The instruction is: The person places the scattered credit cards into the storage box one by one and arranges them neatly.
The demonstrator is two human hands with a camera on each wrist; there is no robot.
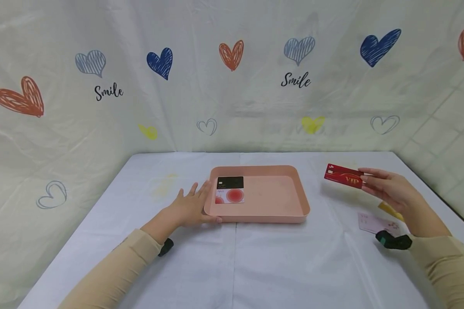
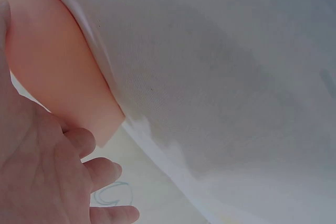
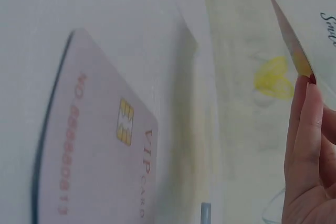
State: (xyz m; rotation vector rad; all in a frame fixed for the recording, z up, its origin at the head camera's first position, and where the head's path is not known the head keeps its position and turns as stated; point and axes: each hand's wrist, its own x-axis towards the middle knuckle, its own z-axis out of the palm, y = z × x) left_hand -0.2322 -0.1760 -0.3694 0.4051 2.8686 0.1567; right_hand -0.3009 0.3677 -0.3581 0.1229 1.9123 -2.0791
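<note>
At the left end of the pink tray [image 1: 270, 210], my left hand [image 1: 193, 208] rests with its fingers spread along the side and the thumb by the front corner. In the left wrist view, my left hand [image 2: 37, 161] lies against the tray's outer wall [image 2: 58, 51]. A black card [image 1: 230, 182] and a white card with red circles [image 1: 235, 195] lie inside the tray at its left. Off to the right, my right hand [image 1: 396, 191] pinches a red VIP card [image 1: 342, 175] by its right end, above the table. That red card [image 3: 289, 35] appears nearly edge-on in the right wrist view.
Under my right forearm lie a pale pink card [image 1: 375, 223] and a partly hidden gold card [image 1: 390, 210]. The pink card [image 3: 100, 129] shows a chip and VIP print up close. A white cloth covers the table [image 1: 278, 266], with a heart-patterned curtain [image 1: 263, 98] behind.
</note>
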